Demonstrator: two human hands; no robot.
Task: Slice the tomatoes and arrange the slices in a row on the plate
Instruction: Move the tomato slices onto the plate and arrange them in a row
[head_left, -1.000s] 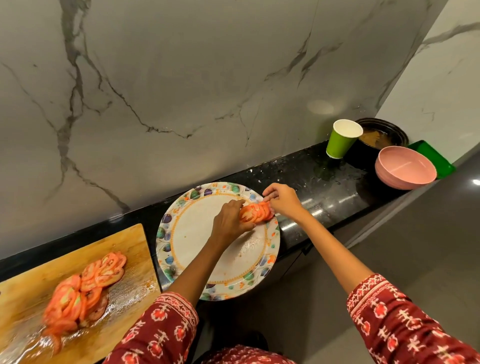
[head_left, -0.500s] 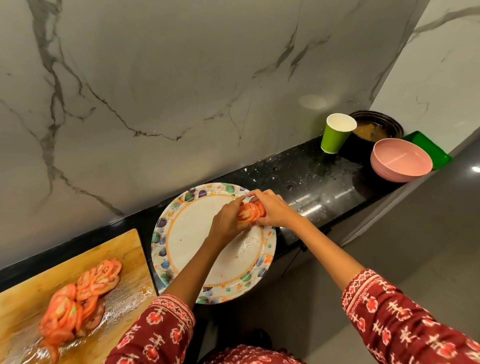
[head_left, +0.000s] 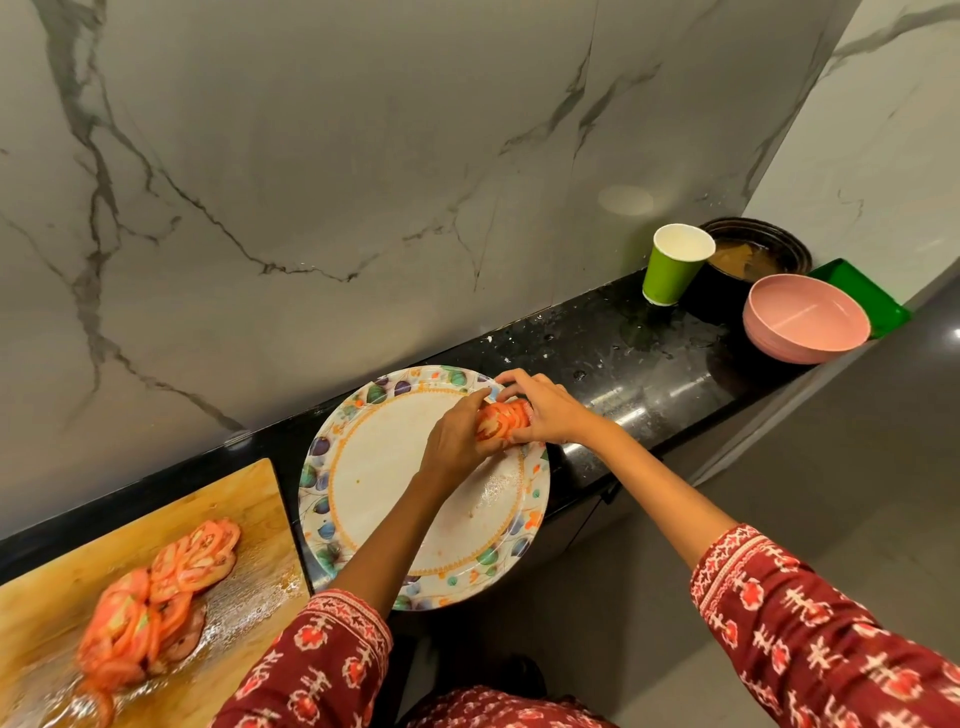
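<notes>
A round plate (head_left: 374, 467) with a leaf-patterned rim sits on the black counter. Over its far right rim a stack of tomato slices (head_left: 501, 418) is held between both hands. My left hand (head_left: 457, 439) grips the stack from the left, and my right hand (head_left: 540, 410) curls round it from the right and above. A pile of more tomato slices (head_left: 161, 592) lies on the wet wooden cutting board (head_left: 62, 587) at the lower left. No knife is visible.
At the counter's far right stand a green paper cup (head_left: 672, 267), a pink bowl (head_left: 805, 325), a dark round dish (head_left: 753, 249) and a green tray (head_left: 867, 296). A marble wall rises just behind the narrow black counter (head_left: 623, 358). The plate overhangs the counter's front edge.
My right hand has closed in over the stack of slices, so both hands now hold it together at the plate's far right rim. The view shifted slightly.
</notes>
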